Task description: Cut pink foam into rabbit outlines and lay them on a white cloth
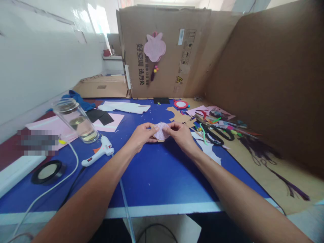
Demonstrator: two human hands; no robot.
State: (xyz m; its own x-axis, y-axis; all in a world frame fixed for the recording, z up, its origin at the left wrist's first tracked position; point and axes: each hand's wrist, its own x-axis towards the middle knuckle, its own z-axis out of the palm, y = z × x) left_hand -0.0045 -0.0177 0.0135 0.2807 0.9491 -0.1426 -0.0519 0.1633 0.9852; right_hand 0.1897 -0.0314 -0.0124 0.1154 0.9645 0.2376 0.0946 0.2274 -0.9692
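I see pink paper piece [161, 131] pinched between hands: left hand [141, 135] grips left edge, right hand [180, 133] right edge.

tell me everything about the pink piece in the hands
The pink piece is pale pink and roundish with fine ribbed lines, on a brown cardboard backing that peeks out below. It sits low over the blue table, facing up, pinched at its sides by the left hand and right hand.
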